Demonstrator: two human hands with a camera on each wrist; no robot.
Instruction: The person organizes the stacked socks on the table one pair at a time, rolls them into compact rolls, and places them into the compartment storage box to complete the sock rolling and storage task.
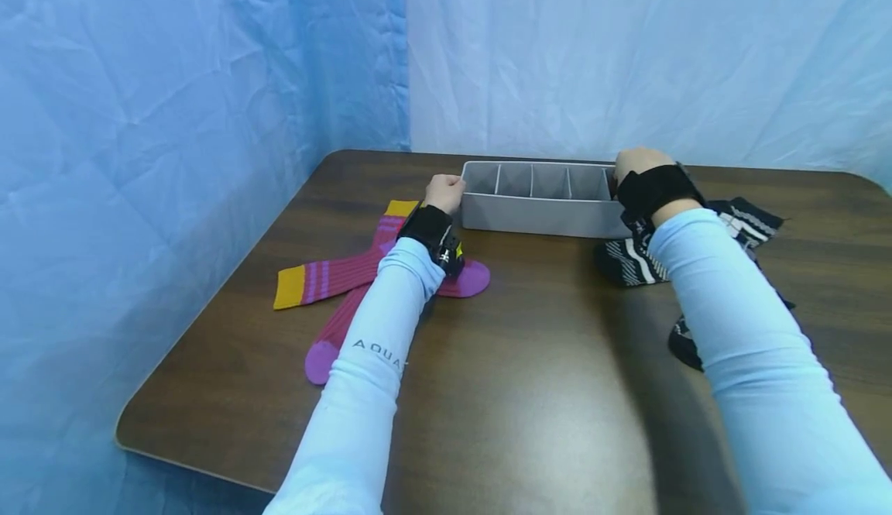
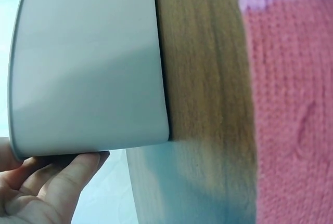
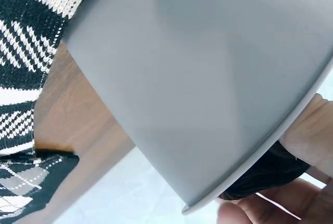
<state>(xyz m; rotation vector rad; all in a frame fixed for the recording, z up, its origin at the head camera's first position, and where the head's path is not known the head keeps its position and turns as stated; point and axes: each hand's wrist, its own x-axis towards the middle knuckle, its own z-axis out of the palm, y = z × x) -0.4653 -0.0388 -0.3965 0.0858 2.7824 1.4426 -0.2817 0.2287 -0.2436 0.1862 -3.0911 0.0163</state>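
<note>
A grey box with a row of compartments [image 1: 543, 215] stands near the far edge of the table. My left hand [image 1: 444, 192] pinches its left end, the thumb at the rim and the fingers against the end wall in the left wrist view. My right hand [image 1: 641, 160] is over the box's right end. In the right wrist view its fingers hold a bunched black sock [image 3: 270, 174] just past the rim, partly hidden by the box wall. Crossed pink-purple socks with yellow cuffs [image 1: 341, 276] lie beneath my left forearm. Black-and-white patterned socks [image 1: 630, 261] lie beside and under my right forearm.
The brown wooden table [image 1: 530, 391] has a rounded left corner. Blue sheeting [image 1: 209, 112] hangs behind it and along its left side. Both forearms, in light blue sleeves, reach across the tabletop and hide parts of the socks.
</note>
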